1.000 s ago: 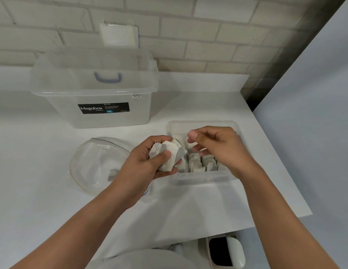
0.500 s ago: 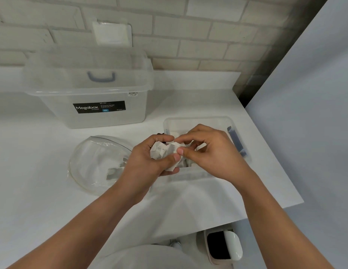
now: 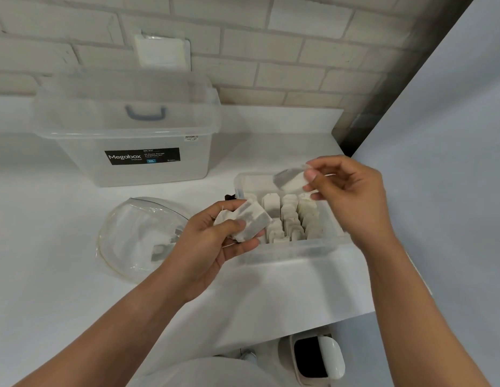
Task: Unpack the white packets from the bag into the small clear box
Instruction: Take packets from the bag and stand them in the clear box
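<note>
Counter (image 3: 33,275): two boxes (image 3: 84,163) (image 3: 290,254), one bag (image 3: 126,236)

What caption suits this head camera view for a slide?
Right hand pinches one white packet above the small clear box; left hand grips a bundle of packets.

On the counter (image 3: 47,219), the big box (image 3: 126,141) stands at the back left, the bag (image 3: 137,236) lies before it, and the small box (image 3: 293,252) sits right of the bag, packets (image 3: 287,216) in rows inside. A bin (image 3: 313,358) stands on the floor below.
</note>
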Available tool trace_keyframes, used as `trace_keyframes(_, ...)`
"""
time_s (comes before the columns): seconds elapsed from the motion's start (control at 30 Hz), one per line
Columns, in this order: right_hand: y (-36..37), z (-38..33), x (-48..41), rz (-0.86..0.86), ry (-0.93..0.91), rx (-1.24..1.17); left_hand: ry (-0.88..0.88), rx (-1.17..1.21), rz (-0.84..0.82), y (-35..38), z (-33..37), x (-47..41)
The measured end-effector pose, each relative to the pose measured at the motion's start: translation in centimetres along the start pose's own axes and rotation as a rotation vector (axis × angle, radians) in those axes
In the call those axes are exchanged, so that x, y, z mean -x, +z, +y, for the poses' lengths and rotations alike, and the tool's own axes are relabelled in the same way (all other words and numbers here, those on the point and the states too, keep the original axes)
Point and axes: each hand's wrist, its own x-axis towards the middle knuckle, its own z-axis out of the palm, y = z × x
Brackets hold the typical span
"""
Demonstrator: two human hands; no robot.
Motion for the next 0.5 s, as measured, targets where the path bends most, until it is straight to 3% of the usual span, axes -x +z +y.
trace_keyframes(0.13, -0.7, 4.1, -2.9, 0.045, 0.050, 0.168, 0.011, 0.002, 0.008, -0.5, 0.2, 0.1)
trace_keyframes(0.3, 1.1, 9.0, -5.3, -0.271, 0.229, 0.361, 0.038, -0.011, 0.037, -0.8, 0.5, 0.0)
trace_keyframes(0.5, 3.9, 11.4, -6.4, -0.465, 0.111, 0.692, 0.036, 0.002, 0.067, -0.6, 0.7, -0.2)
